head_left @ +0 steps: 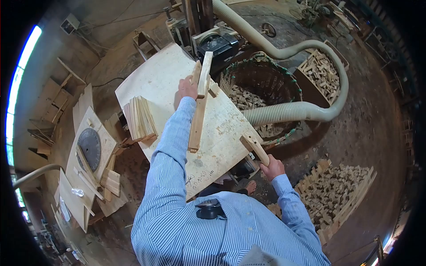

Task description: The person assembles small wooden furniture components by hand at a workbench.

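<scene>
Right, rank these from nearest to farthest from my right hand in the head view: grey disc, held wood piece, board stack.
1. Held wood piece: in your right hand.
2. Board stack: on the table's left side.
3. Grey disc: farther left, beyond the table.

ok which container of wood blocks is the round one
The basket beside the table, green around its rim; the box beyond has straight sides.

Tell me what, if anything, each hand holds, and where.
The right hand grips a wooden bar by its near end; the left hand touches a wooden strip, hold unclear.
</scene>
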`<action>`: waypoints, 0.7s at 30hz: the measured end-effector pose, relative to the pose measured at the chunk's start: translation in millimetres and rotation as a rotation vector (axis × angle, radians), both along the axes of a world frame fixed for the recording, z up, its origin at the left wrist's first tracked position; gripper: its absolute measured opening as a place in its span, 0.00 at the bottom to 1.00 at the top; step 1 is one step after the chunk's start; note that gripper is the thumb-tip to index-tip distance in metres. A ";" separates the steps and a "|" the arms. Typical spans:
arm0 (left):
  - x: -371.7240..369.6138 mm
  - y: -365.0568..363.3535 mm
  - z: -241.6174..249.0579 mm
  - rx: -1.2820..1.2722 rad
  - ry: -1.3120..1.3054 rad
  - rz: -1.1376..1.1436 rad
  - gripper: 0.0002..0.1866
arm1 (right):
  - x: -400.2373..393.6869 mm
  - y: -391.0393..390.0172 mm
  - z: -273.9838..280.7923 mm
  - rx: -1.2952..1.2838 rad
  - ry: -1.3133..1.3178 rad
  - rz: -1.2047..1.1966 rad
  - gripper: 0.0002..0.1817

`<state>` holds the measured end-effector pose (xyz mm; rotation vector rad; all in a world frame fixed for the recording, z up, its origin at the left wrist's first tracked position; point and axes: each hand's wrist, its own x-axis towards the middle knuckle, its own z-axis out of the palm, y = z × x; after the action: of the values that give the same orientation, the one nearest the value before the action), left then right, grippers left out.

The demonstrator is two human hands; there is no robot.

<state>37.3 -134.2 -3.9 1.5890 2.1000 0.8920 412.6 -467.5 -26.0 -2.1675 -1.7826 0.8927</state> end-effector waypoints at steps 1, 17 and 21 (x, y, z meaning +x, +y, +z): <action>0.1 -1.6 -2.5 0.099 0.169 0.002 0.24 | 3.4 -3.6 -0.2 -0.002 0.005 0.012 0.24; 30.0 -66.0 7.7 -0.118 0.009 0.083 0.27 | 33.8 -44.1 0.9 -0.072 -0.038 0.045 0.24; 31.4 -60.6 2.0 -0.109 0.090 0.052 0.25 | 36.8 -47.0 -0.1 -0.061 -0.037 0.047 0.24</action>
<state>68.7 -194.8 -2.0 1.5516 2.2207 0.7217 449.4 -514.6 -26.0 -2.2010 -1.8545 0.9349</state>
